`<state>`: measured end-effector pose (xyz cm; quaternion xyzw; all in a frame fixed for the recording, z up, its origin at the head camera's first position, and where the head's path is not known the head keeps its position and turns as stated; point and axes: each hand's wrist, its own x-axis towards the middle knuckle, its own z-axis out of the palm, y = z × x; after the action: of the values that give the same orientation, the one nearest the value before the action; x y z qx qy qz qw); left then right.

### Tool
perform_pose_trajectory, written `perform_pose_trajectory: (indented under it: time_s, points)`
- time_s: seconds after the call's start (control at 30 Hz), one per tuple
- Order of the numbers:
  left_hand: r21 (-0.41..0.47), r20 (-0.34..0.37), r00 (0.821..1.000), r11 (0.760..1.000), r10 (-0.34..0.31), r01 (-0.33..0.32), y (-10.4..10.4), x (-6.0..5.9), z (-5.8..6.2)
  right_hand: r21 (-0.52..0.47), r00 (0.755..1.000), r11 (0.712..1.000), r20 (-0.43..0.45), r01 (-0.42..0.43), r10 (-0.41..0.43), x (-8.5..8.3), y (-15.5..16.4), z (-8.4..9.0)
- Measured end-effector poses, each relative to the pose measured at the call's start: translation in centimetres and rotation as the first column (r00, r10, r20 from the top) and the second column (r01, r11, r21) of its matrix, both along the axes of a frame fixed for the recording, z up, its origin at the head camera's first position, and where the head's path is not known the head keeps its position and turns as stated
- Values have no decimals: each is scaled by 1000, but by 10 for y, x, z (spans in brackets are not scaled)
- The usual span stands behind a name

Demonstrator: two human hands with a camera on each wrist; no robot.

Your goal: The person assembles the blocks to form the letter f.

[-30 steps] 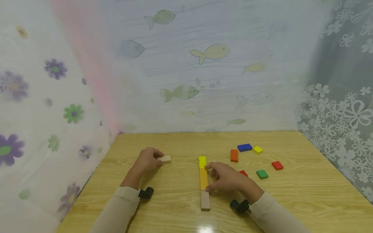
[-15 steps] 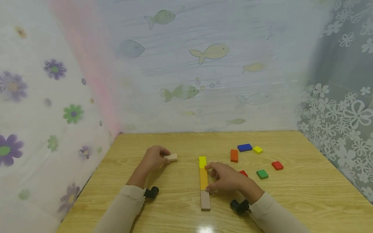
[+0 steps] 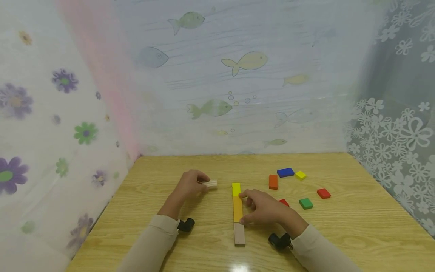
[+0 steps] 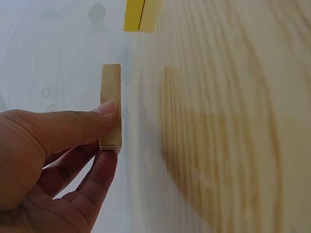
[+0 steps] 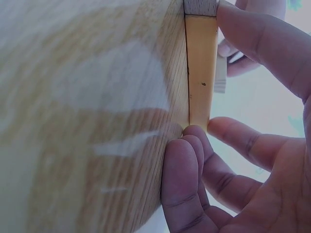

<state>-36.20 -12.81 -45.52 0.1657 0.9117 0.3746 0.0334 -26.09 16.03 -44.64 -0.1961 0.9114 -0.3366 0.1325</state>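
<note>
A plain pale wooden block is pinched between thumb and fingers of my left hand, just left of a straight row of blocks. In the left wrist view the held block shows its long face, thumb across it. The row has a yellow block at the far end, an orange block in the middle and a grey-brown block nearest me. My right hand rests at the row's right side, index fingertip near the yellow-orange joint and thumb near the orange and grey-brown joint.
Right of the row on the wooden table lie an orange-red block, a blue block, a small yellow block, a green block and a red block. Another red block is partly hidden behind my right hand.
My left hand has carried the pale block steadily rightward, closer to the row. The right hand and the row stay where they were.
</note>
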Motion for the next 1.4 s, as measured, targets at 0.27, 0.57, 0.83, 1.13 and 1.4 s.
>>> perform_pose_trajectory:
  time_s: [0.27, 0.57, 0.83, 1.13, 1.4]
  points:
    - [-7, -15, 999, 999, -50, 50, 13, 0, -1, 8, 1000, 1000, 2, 6, -6, 0, 0, 0]
    - [-2, -29, 996, 996, -86, 86, 25, 2, -4, 6, 1000, 1000, 2, 6, -6, -1, 1, 0]
    - [-4, -31, 995, 996, -92, 92, 34, 5, -4, 15, 1000, 1000, 5, 12, -12, 0, 0, 1]
    - [-27, -51, 993, 994, -111, 109, 39, 6, -4, 13, 1000, 1000, 7, 13, -13, 0, 0, 2]
    - [3, -23, 991, 991, -135, 135, 40, 6, -3, 4, 1000, 1000, 11, 12, -12, 1, 0, 2]
